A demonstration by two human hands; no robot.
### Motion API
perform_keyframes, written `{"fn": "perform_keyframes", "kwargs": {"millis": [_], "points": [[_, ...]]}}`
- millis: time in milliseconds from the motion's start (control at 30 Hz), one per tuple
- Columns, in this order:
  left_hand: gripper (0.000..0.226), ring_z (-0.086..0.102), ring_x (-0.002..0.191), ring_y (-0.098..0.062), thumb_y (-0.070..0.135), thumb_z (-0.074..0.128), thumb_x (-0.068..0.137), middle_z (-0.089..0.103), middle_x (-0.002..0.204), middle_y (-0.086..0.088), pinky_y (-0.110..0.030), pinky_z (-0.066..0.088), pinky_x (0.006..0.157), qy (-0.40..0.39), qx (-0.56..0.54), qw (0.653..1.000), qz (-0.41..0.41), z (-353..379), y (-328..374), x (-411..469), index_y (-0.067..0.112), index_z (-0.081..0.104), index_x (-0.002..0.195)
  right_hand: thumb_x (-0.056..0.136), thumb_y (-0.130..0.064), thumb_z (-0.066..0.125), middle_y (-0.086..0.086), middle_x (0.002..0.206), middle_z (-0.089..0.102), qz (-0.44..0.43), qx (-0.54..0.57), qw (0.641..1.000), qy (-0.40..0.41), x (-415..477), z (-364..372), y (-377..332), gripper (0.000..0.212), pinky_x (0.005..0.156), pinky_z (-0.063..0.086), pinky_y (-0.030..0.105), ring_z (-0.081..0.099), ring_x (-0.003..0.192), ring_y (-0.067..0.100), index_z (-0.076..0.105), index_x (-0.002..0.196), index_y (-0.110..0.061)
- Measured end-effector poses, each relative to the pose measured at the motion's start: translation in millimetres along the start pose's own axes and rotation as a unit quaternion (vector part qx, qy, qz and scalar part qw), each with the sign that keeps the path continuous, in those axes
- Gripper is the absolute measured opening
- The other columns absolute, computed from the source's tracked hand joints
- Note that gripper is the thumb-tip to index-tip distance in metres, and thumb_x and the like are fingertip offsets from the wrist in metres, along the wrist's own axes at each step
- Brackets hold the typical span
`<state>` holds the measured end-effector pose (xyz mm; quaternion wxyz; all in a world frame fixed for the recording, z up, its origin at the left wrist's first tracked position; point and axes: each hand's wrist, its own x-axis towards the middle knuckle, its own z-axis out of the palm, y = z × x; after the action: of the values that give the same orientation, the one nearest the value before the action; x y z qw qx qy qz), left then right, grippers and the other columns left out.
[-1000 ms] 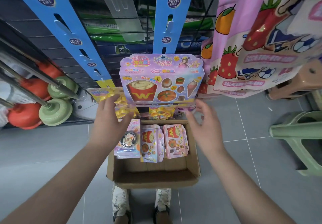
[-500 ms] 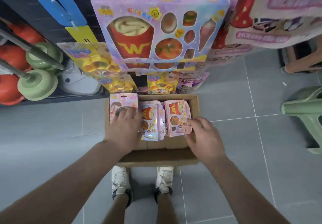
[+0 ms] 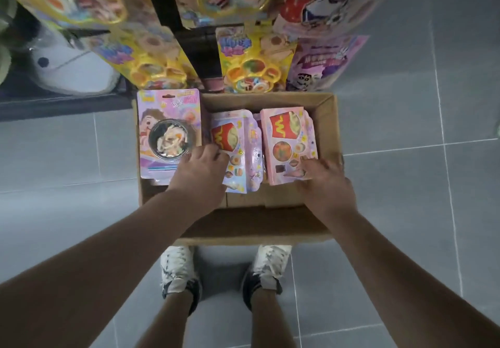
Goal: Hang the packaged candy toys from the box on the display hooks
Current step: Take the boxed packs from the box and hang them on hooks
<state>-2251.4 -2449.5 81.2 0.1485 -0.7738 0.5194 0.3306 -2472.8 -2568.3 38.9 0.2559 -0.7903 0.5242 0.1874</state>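
Picking stage: both hands are in the cardboard box (image 3: 331,120) on the floor. The right hand (image 3: 323,182) has its grip pinched on the lower edge of the pink fries pack (image 3: 289,136); the left hand (image 3: 201,170) curls at the lilac fries pack (image 3: 238,142), clamped or not I cannot tell. Next, I reckon, one pack lifts clear and finds a display hook overhead.

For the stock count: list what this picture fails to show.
Head view:
Display hooks: cut off by the top edge.
Packs deeper in the brown cardboard box: covered by pink fries-print packs.
Grip of left hand and right hand: palm sides hidden.
Package lettering: blurred.
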Motion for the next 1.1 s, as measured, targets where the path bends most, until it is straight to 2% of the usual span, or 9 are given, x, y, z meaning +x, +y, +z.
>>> {"fn": "perform_keyframes", "kwargs": {"millis": [200, 267, 333, 433, 633, 767, 833, 933, 1100], "points": [[0.063, 0.038, 0.14, -0.027, 0.036, 0.065, 0.096, 0.035, 0.153, -0.004, -0.04, 0.037, 0.113, 0.002, 0.006, 1.0, -0.001, 16.4, -5.5, 20.8, 0.022, 0.036, 0.151, 0.089, -0.064, 0.061, -0.002, 0.12, 0.063, 0.243, 0.225, 0.936, -0.116, 35.3, 32.7, -1.5, 0.059, 0.066, 0.044, 0.025, 0.058, 0.095, 0.017, 0.055, 0.132, -0.023], [0.061, 0.038, 0.14, -0.027, 0.035, 0.063, 0.097, 0.034, 0.154, -0.004, -0.039, 0.037, 0.113, 0.0, 0.006, 1.0, -0.002, 18.5, -8.7, 27.3, 0.022, 0.037, 0.15, 0.086, -0.062, 0.067, 0.001, 0.127, 0.06, 0.333, 0.351, 0.863, -0.143, 47.2, 46.3, -4.2, 0.065, 0.085, 0.054, 0.037, 0.059, 0.111, 0.023, 0.051, 0.134, -0.021], [0.059, 0.037, 0.141, -0.028, 0.036, 0.062, 0.098, 0.034, 0.154, -0.005, -0.04, 0.037, 0.113, 0.0, 0.004, 1.0, -0.005, 18.4, -13.2, 32.3, 0.022, 0.038, 0.15, 0.082, -0.056, 0.076, 0.003, 0.132, 0.06, 0.389, 0.506, 0.754, -0.155, 56.4, 60.1, -6.3, 0.067, 0.095, 0.053, 0.044, 0.059, 0.121, 0.028, 0.053, 0.132, -0.019], [0.06, 0.037, 0.14, -0.03, 0.036, 0.062, 0.098, 0.035, 0.153, -0.006, -0.042, 0.037, 0.113, 0.008, -0.003, 1.0, 0.01, 18.8, -17.5, 35.8, 0.021, 0.039, 0.151, 0.089, -0.039, 0.076, 0.008, 0.127, 0.061, 0.41, 0.619, 0.655, -0.139, 67.0, 69.8, -10.9, 0.053, 0.097, 0.051, 0.043, 0.06, 0.115, 0.025, 0.056, 0.13, -0.013], [0.066, 0.036, 0.143, -0.03, 0.038, 0.066, 0.096, 0.036, 0.154, -0.006, -0.044, 0.036, 0.117, 0.001, -0.034, 0.999, 0.022, 18.9, -13.7, 34.0, 0.021, 0.038, 0.153, 0.093, -0.023, 0.074, 0.004, 0.084, 0.06, 0.453, 0.674, 0.573, -0.112, 61.2, 65.0, -8.6, 0.018, 0.104, 0.05, 0.04, 0.059, 0.092, 0.017, 0.062, 0.096, -0.009], [0.064, 0.038, 0.141, -0.031, 0.039, 0.066, 0.096, 0.04, 0.151, -0.007, -0.045, 0.038, 0.116, -0.004, -0.087, 0.996, 0.015, 15.0, -12.8, 33.1, 0.019, 0.041, 0.152, 0.095, -0.016, 0.07, 0.009, 0.107, 0.07, 0.407, 0.731, 0.539, -0.094, 44.2, 50.7, -4.5, 0.016, 0.094, 0.056, 0.045, 0.067, 0.102, 0.02, 0.061, 0.106, -0.011], [0.065, 0.039, 0.141, -0.03, 0.04, 0.068, 0.095, 0.042, 0.15, -0.006, -0.044, 0.038, 0.116, 0.005, -0.131, 0.991, 0.007, 9.8, -10.7, 31.6, 0.02, 0.042, 0.151, 0.097, -0.018, 0.067, 0.009, 0.115, 0.073, 0.359, 0.748, 0.547, -0.114, 31.3, 44.4, 0.1, 0.022, 0.089, 0.058, 0.045, 0.069, 0.107, 0.024, 0.059, 0.118, -0.017], [0.071, 0.041, 0.141, -0.027, 0.045, 0.071, 0.092, 0.043, 0.149, -0.004, -0.042, 0.039, 0.113, 0.004, -0.233, 0.972, -0.036, 0.5, -6.9, 27.5, 0.022, 0.039, 0.151, 0.1, -0.032, 0.062, 0.005, 0.125, 0.071, 0.298, 0.693, 0.641, -0.142, 6.8, 36.4, 9.5, 0.032, 0.091, 0.057, 0.038, 0.068, 0.114, 0.022, 0.055, 0.13, -0.023], [0.104, 0.067, 0.114, -0.016, 0.086, 0.073, 0.058, 0.067, 0.127, 0.008, -0.045, 0.058, 0.097, -0.035, -0.464, 0.878, -0.11, 8.6, -21.3, 22.8, 0.027, 0.049, 0.14, 0.104, -0.043, 0.047, -0.002, 0.129, 0.07, 0.146, 0.631, 0.744, -0.161, -28.0, 19.3, 15.1, 0.039, 0.088, 0.06, 0.038, 0.069, 0.117, 0.02, 0.051, 0.14, -0.029]]}}
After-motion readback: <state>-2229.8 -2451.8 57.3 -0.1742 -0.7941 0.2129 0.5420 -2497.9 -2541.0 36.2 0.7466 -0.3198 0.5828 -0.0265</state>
